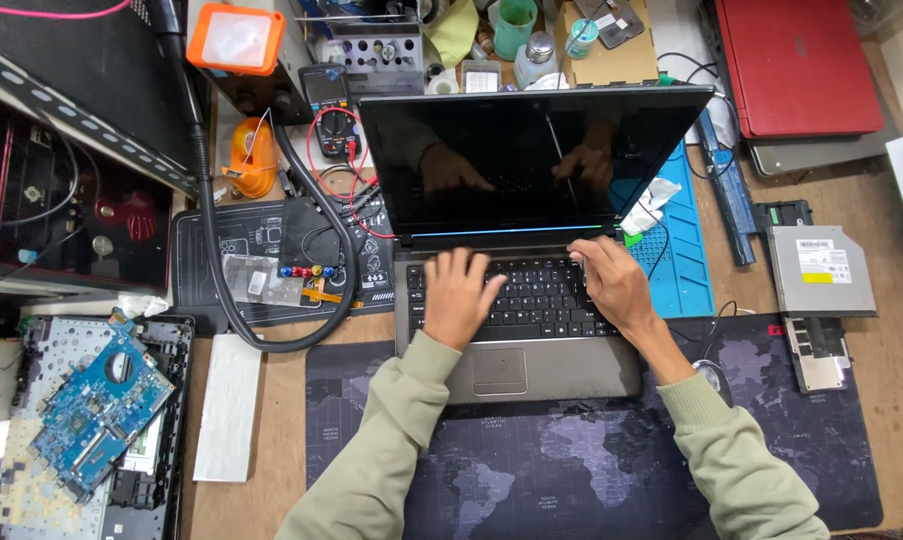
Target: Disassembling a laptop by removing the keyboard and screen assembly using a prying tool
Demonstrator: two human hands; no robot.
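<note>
Our left hand [458, 297] rests spread, palm down, on the left half of the keyboard [531, 298], fingers loosely extended and gripping nothing. Our right hand [614, 283] sits at the keyboard's upper right corner, fingers curled toward the hinge line; whether it pinches anything there we cannot tell.

The laptop [531, 230] stands open on a dark map-printed mat [571, 460] at the middle of the worktop [271, 440]. Its screen [521, 160] is black, showing only reflections of both hands, with a thin bright line along the lower edge. Judgement: the machine is assembled with lid, keyboard and touchpad in place, yet shows no picture, so checking seems early rather than finished.

Counts, working outward:
- 1 open laptop, 2 hands on it.
- 1 closed red laptop [796, 65], upper right.
- 1 optical drive [821, 270] on the right, with 1 drive bracket [816, 352] just below it.
- 1 blue work mat [681, 250] beside the screen, touching the laptop's right side.
- 1 blue circuit board [101, 410] lying in an opened laptop base at lower left.
- 1 multimeter [336, 130] with red leads, behind the screen's left corner.
- 1 black flexible hose [271, 340] looping left of the laptop.
- 1 orange-framed lamp [236, 40], upper left.

Small bottles and cups along the back edge are too crowded to count.
</note>
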